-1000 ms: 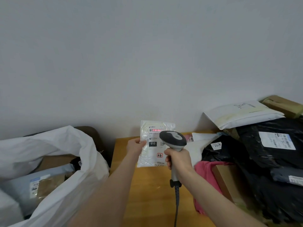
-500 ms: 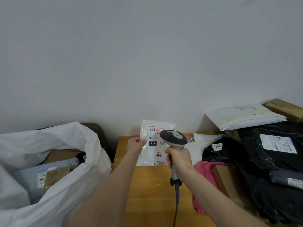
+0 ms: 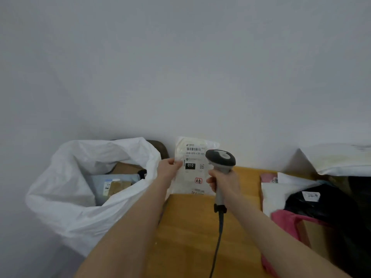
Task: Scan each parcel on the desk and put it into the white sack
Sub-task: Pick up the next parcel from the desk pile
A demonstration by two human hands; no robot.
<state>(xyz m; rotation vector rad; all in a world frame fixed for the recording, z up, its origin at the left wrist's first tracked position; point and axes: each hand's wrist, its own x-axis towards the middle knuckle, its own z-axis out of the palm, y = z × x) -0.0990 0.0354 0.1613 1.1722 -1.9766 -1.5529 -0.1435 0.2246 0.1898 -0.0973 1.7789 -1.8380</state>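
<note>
My left hand (image 3: 168,167) pinches the left edge of a small white parcel (image 3: 192,173) and holds it upright above the wooden desk (image 3: 190,227), label facing me. My right hand (image 3: 222,182) grips the handle of a grey barcode scanner (image 3: 220,159), whose head sits just right of the label's barcode. No red scan line shows on the label. The white sack (image 3: 76,197) stands open to the left of the desk, with a grey parcel and a brown box inside.
A pile of parcels fills the desk's right side: black bags (image 3: 325,203), a pink one (image 3: 285,221), white mailers (image 3: 281,195) and a cardboard box (image 3: 315,235). The scanner's cable (image 3: 217,243) hangs down over the desk. A plain wall stands behind.
The view has swung left, so the sack now sits nearer the middle. The red scan line on the label is gone. Both hands keep the same hold.
</note>
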